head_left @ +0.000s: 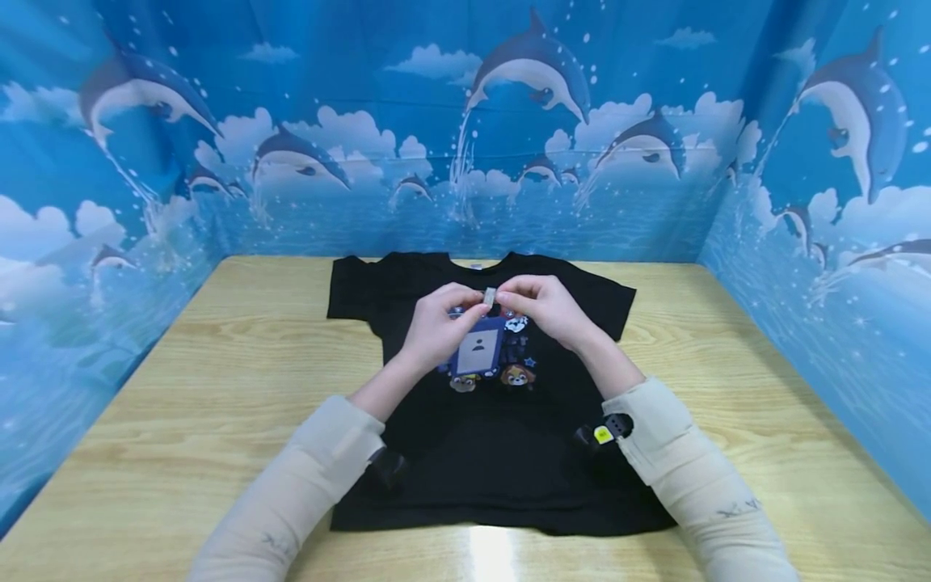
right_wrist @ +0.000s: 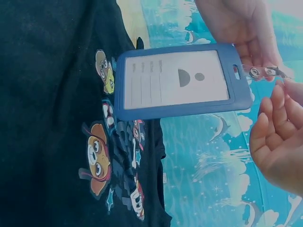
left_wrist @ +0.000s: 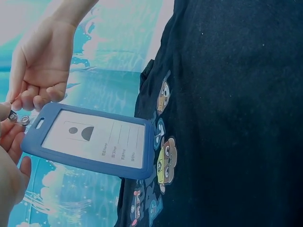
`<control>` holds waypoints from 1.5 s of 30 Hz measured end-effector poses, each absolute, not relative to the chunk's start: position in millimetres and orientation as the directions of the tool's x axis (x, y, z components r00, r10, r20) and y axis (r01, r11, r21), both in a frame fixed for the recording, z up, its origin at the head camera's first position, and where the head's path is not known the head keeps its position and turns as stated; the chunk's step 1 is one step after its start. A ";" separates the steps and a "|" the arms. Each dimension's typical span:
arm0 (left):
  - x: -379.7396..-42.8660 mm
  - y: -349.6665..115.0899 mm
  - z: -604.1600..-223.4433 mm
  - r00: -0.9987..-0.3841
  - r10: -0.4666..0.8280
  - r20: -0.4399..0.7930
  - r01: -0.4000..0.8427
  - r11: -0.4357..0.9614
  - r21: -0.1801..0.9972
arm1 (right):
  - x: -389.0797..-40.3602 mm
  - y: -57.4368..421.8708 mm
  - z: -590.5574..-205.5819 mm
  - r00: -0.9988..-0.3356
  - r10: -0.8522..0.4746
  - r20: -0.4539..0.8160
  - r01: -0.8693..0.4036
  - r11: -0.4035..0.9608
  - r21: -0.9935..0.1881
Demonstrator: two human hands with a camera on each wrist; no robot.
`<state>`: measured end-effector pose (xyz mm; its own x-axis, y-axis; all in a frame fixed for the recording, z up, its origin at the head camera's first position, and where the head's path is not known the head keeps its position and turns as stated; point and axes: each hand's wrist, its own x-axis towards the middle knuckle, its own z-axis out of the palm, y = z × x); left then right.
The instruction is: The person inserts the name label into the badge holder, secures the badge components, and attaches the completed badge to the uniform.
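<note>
A blue-framed badge holder (head_left: 478,347) with a white card hangs over the printed chest of a black T-shirt (head_left: 473,461). At its top a clear strap with a snap button (right_wrist: 254,72) joins a small metal clip (right_wrist: 272,71). My left hand (head_left: 440,323) pinches the clip from the left between thumb and fingers. From the right, my right hand (head_left: 545,307) pinches the clip's other end with its fingertips. In the left wrist view the badge tilts with its slot end toward both hands. Fingers partly hide the clip.
The T-shirt lies spread on a wood-grain table (head_left: 240,388), its collar toward the far edge. Blue curtains with dolphins (head_left: 538,73) stand behind and on both sides. Cartoon dog prints (head_left: 518,376) show around the badge. Dark wrist cameras hang below both cuffs.
</note>
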<state>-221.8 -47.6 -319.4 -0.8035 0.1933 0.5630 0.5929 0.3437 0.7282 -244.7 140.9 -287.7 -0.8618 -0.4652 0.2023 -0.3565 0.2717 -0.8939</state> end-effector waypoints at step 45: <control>-224.3 -54.2 -304.3 -0.767 0.312 0.560 0.641 0.393 0.659 | -232.7 136.8 -280.2 -0.920 -0.384 0.075 -0.196 0.286 -0.938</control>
